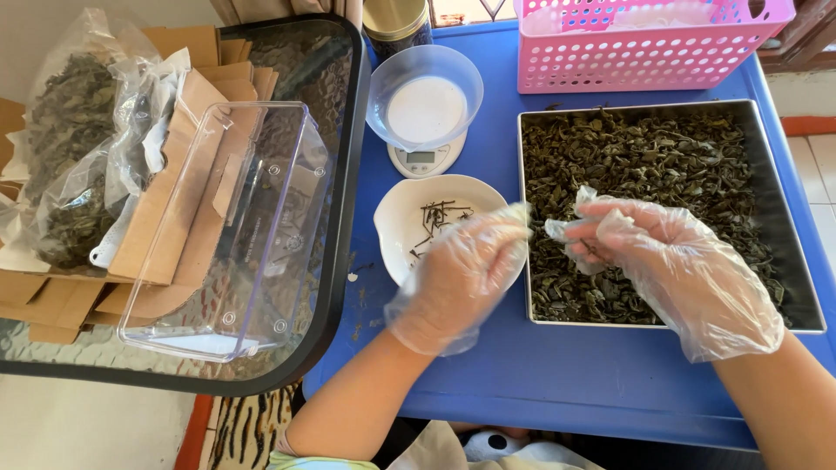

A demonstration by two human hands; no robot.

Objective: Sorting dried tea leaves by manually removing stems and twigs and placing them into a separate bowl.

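Both my hands wear loose clear plastic gloves. My left hand (466,270) hovers over the near edge of a white bowl (402,218) that holds a few thin dark stems, its fingers reaching toward the tray's left rim. My right hand (662,261) is over a metal tray (794,270) full of dried dark green leaves (644,152), fingers pinched on a small clump of leaves. The fingertips of the two hands nearly meet above the tray's left side.
A clear mixing bowl sits on a small white scale (424,157) behind the white bowl. A pink perforated basket (644,52) stands at the back. Left, on a glass tabletop (335,261), lie a clear plastic box (231,226), brown paper pouches (165,218) and bags of leaves (74,148).
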